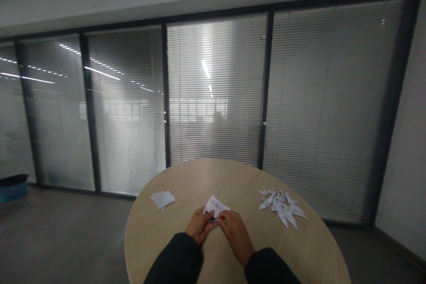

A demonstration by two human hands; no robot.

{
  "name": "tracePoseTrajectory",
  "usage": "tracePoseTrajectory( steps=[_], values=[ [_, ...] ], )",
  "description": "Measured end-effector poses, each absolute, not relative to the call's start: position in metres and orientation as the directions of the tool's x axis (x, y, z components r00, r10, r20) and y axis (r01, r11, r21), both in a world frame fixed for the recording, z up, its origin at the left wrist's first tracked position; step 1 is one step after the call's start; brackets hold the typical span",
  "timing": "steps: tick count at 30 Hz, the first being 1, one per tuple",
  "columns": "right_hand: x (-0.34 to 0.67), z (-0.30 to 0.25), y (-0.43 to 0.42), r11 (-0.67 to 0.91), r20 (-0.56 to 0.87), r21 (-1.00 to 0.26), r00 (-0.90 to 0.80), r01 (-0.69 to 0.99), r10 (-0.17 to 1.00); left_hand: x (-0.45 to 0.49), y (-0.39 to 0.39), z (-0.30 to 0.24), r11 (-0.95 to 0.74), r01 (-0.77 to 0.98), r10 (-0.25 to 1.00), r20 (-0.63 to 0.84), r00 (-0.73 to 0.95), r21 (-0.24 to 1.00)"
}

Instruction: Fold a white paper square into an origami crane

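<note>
Between my two hands is a folded piece of white paper (pixel 217 206) with dark print on it, one corner pointing away from me. My left hand (pixel 199 225) grips its left side, the thumb lying on top of the paper. On the right side, my right hand (pixel 235 230) pinches the near edge with its fingertips. A dark printed patch shows beside the left thumb. The paper's lower part is hidden by my fingers.
A round wooden table (pixel 206 177) carries a small stack of white paper sheets (pixel 163 199) at left and a pile of folded paper cranes (pixel 282 206) at right. Glass partitions with blinds (pixel 216 133) stand behind it. A blue bin (pixel 12 190) sits on the floor far left.
</note>
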State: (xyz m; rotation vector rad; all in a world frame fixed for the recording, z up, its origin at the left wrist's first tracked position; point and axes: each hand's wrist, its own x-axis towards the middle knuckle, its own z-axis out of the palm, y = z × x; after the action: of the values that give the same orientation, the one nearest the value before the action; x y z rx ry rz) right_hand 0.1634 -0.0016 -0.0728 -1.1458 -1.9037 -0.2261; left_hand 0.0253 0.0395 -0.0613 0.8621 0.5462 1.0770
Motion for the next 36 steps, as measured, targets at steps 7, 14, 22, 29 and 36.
tracePoseTrajectory(
  steps=[7,14,22,29,36],
  values=[
    [0.168,-0.069,0.001,0.418,0.64,-0.589,0.084,0.692,0.764,0.026,0.037,-0.061,0.232,-0.565,0.884,0.071,0.462,0.791],
    [0.172,-0.076,0.009,0.393,0.609,-0.661,0.152,0.64,0.778,0.025,0.034,-0.056,0.247,-0.552,0.859,0.083,0.505,0.797],
    [0.176,-0.077,0.011,0.387,0.636,-0.649,0.189,0.655,0.748,0.028,0.021,-0.043,0.102,-0.534,0.795,0.254,0.551,0.84],
    [0.18,-0.083,0.02,0.376,0.569,-0.779,0.313,0.503,0.76,0.029,0.023,-0.047,0.037,-0.48,0.816,0.251,0.521,0.876],
    [0.182,-0.071,0.011,0.282,0.36,-0.881,0.151,0.38,0.921,0.03,0.034,-0.059,-0.063,-0.378,0.86,0.243,0.449,0.923]
  ],
)
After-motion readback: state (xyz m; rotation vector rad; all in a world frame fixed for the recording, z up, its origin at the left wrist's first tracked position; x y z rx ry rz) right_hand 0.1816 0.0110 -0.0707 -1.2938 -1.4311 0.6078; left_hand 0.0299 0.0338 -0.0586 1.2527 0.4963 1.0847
